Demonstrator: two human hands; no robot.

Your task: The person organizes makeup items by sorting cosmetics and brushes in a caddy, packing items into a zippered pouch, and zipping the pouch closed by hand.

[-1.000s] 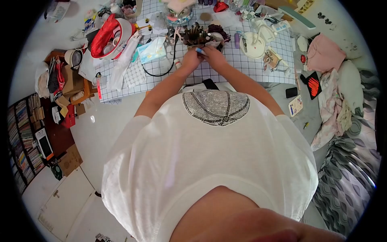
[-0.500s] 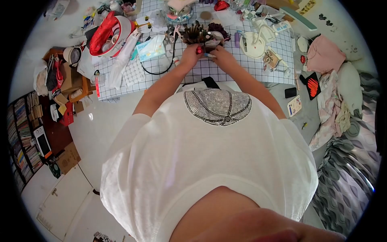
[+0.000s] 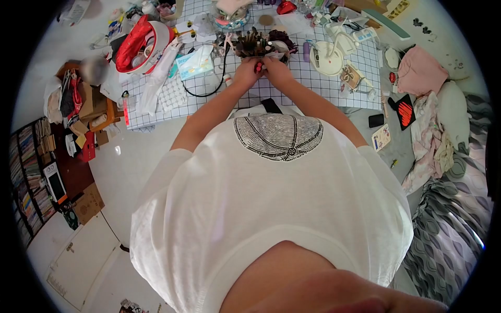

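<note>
My left hand (image 3: 247,72) is closed around small red-ended tubes (image 3: 258,67), which look like lipsticks; their exact kind is too small to tell. Right beside it, my right hand (image 3: 277,72) has its fingers bent in towards the same tubes, and the two hands nearly meet. What the right fingers grip is hidden. Just beyond both hands stands a holder packed with makeup brushes (image 3: 252,44) and other slim cosmetics. A dark ruffled item (image 3: 282,37) sits at its right side.
The table (image 3: 308,96) has a checked cover. To the left lie a tissue pack (image 3: 195,63), a black cable (image 3: 204,95), a white keyboard (image 3: 173,95) and a red-and-white basket (image 3: 147,48). A purple bottle (image 3: 306,51) and a white round-based stand (image 3: 327,58) are on the right.
My right hand has moved left, up against my left hand. A small pale-blue and white item at its fingertips no longer shows. The left hand stays nearly in place.
</note>
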